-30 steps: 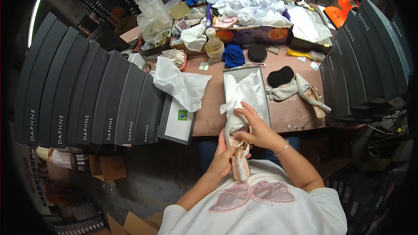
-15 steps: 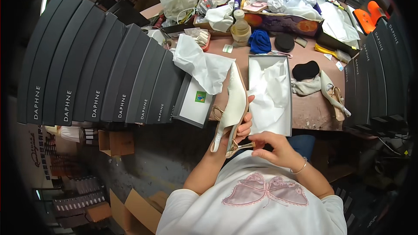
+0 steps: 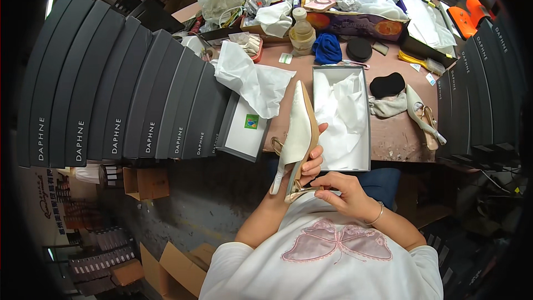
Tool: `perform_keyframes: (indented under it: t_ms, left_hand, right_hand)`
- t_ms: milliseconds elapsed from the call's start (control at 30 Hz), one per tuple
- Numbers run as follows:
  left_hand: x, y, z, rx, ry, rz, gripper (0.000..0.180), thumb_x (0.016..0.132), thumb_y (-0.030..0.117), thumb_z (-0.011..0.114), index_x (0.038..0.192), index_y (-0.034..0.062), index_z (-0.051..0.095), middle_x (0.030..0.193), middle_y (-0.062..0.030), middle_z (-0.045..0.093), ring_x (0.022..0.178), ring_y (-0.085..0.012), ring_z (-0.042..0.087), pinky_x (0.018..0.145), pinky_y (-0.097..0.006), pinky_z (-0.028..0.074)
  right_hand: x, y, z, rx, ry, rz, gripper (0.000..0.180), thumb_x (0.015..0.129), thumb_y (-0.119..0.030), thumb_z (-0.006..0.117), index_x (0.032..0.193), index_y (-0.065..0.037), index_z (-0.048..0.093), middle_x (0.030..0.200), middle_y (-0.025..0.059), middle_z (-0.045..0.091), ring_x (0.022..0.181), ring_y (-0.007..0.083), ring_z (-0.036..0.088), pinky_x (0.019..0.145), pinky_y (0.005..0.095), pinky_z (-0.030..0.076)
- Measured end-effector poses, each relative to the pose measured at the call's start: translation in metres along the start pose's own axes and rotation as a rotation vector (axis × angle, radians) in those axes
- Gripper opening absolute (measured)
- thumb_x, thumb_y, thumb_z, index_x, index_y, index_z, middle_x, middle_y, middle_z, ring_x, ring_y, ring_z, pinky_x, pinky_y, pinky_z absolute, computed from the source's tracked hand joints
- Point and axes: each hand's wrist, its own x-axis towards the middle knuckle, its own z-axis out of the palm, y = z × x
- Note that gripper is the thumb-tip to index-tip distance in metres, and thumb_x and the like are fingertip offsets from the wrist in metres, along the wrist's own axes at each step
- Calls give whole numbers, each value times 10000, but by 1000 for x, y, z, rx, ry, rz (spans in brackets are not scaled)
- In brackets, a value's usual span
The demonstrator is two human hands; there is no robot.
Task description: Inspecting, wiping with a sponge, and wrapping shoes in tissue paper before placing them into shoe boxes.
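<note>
A cream pointed slingback shoe (image 3: 298, 133) is tilted on its side in front of my body, toe up, its tan sole turned to the right. My left hand (image 3: 312, 165) is closed around it from behind; the shoe hides part of the palm. The fingers of my right hand (image 3: 343, 193) are bent and pinch at the shoe's gold heel (image 3: 302, 191). Just beyond my hands lies an open shoebox (image 3: 368, 128) with white tissue paper (image 3: 337, 116) inside. A second cream slingback (image 3: 422, 116) rests at the table's right side.
Stacked dark grey shoeboxes (image 3: 102, 89) rise on the left, and more boxes (image 3: 482, 89) on the right. A box lid (image 3: 239, 133) lies beside the left stack, under tissue paper (image 3: 252, 80). Farther back are a bottle (image 3: 301, 36), a blue cloth (image 3: 327, 50) and a yellow-handled brush (image 3: 416, 60).
My right hand has shifted slightly left, bringing its fingers farther along the shoe's heel. The shoe has turned a little, showing more of its sole. My left hand keeps its hold.
</note>
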Motion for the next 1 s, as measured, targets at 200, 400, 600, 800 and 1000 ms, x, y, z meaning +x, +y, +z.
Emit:
perform_keyframes:
  t_ms: [200,400,600,800,1000]
  left_hand:
    - [8,-1,15,282,401,519,635,925,470,453,1347,-3,417,1283,-219,513,1152,-350,529,983,-459,446]
    - [-17,6,8,307,541,562,468,912,407,494,1196,40,553,1262,-160,548,1202,-314,510,992,-519,441]
    - [-35,-24,19,512,771,467,586,879,518,501,1220,42,527,1247,-148,551,1155,-313,541,885,-507,517]
    - [-41,-31,19,556,828,459,638,884,546,468,1262,33,501,1242,-155,554,1134,-301,557,851,-489,534]
    - [-42,-24,11,432,806,425,652,887,545,469,1277,22,489,1227,-170,565,1075,-309,594,799,-476,560]
  right_hand:
    - [1,1,-19,1202,66,85,194,976,-158,498,1082,-13,568,824,78,643,697,179,630,660,322,510]
    - [14,5,-42,1377,334,204,272,1011,-278,415,1089,-54,550,783,68,651,651,181,636,637,315,507]
    - [2,34,-51,1355,299,266,277,1014,-303,398,983,-73,549,803,65,643,655,166,609,644,312,485]
    - [-2,45,-48,1385,299,304,283,1014,-309,397,976,-72,547,808,63,631,638,162,589,640,313,476]
    - [0,37,-43,1246,297,285,264,1006,-305,428,990,-68,545,802,52,625,633,148,590,618,287,486]
